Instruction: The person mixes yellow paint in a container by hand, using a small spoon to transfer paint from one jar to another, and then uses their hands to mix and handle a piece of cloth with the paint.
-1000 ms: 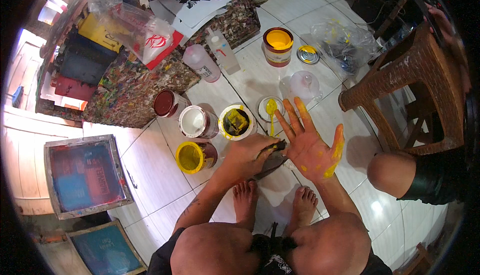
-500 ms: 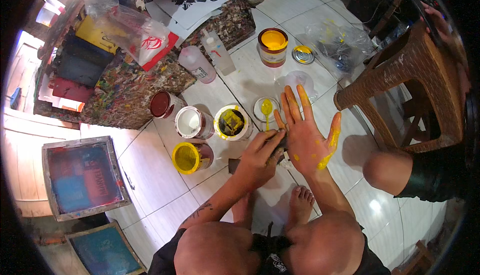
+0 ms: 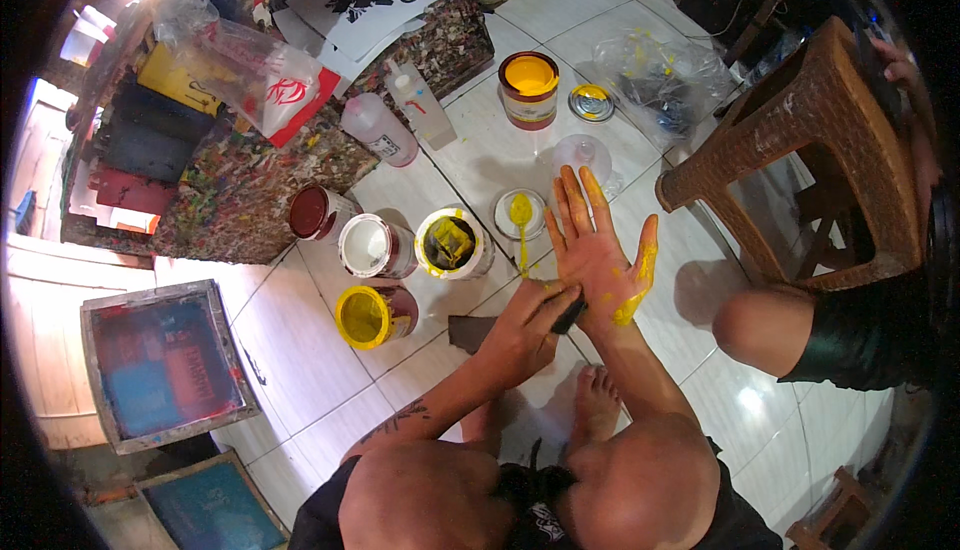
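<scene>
My right hand (image 3: 600,255) is held palm up with the fingers spread, holding nothing. Yellow paint coats its thumb, and its fingertips and the heel of the palm are stained with it. My left hand (image 3: 530,325) is closed around a small dark piece (image 3: 569,316), at the base of the right palm; I cannot tell whether it is cloth or sponge. Beyond the hands, a yellow-coated spoon (image 3: 520,212) rests on a round white lid (image 3: 504,220). To the left stands a white-rimmed can (image 3: 484,258) with yellow and dark contents.
Around it stand a yellow-rimmed can (image 3: 345,312), a white can (image 3: 372,268), a dark red can (image 3: 312,212) and an orange-yellow paint can (image 3: 528,110). Plastic bottles (image 3: 385,138) are behind. A brown stool (image 3: 850,140) and another person's knee (image 3: 765,332) are at right; screen frames (image 3: 90,370) at left.
My left hand has moved the dark piece from beside the right little finger down to the heel of the right palm. The view has shifted slightly.
</scene>
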Tool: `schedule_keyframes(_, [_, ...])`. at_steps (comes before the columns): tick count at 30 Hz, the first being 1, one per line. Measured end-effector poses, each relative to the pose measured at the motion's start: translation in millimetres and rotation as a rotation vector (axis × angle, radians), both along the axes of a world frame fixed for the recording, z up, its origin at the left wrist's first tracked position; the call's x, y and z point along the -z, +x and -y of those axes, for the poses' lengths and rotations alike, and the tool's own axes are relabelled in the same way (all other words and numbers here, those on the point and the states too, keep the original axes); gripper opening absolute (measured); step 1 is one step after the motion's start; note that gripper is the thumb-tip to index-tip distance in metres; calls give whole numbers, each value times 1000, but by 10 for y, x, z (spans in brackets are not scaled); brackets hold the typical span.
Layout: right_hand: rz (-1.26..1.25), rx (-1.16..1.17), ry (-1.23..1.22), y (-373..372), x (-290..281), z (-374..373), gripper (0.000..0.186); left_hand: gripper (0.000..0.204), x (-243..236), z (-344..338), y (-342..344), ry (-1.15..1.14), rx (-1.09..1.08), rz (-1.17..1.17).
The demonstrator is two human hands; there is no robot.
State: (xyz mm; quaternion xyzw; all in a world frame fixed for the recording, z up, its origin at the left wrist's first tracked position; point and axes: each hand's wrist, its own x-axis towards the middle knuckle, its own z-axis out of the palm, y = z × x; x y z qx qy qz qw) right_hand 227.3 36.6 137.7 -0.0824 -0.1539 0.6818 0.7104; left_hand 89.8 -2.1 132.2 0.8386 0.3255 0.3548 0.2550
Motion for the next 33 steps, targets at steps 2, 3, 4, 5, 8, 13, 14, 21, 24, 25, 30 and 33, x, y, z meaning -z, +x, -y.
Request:
schedule_keyframes(2, [-10, 23, 7, 90, -43, -55, 87, 54, -20, 29, 37, 14, 152, 66])
schedule_keyframes(3, [-29, 39, 13, 129, -65, -67, 87, 54, -22, 17, 69, 15, 157, 75])
schedule_keyframes(4, [-37, 36, 15, 98, -42, -74, 87, 54, -12, 5, 43, 45, 156, 85])
schedule_keyframes(5, [-13, 29, 15, 61, -6, -82, 86, 53, -8, -9, 18, 74, 155, 95])
schedule_keyframes(8, [112, 0, -5, -61, 52, -59, 85, 56, -105, -118, 80, 15, -126, 40])
schedule_keyframes(13, [296, -120, -12, -159, 11, -63, 77, 55, -269, -118, 97, 50, -66, 110])
schedule_keyframes(14, [256, -147, -52, -136, 116, -106, 75, 55, -249, -48, 87, 33, -45, 111])
schedule_keyframes(21, [487, -39, -241, -213, 306, -39, 69, 54, -350, -194, 61, 115, -69, 32])
schedule_keyframes(24, [645, 73, -286, -143, 298, -89, 58, 56, -314, -177, 15, 171, 34, -40])
schedule_keyframes(25, [644, 75, -288, -136, 292, -102, 58, 56, -299, -134, 0, 187, 86, -83])
schedule_keyframes(30, [660, 87, -388, -110, 301, -241, 53, 54, -22, -46, -47, 127, 181, -137])
schedule_keyframes(33, [893, 204, -334, -62, 325, -206, 50, 51, -275, -194, 55, 240, -26, -77])
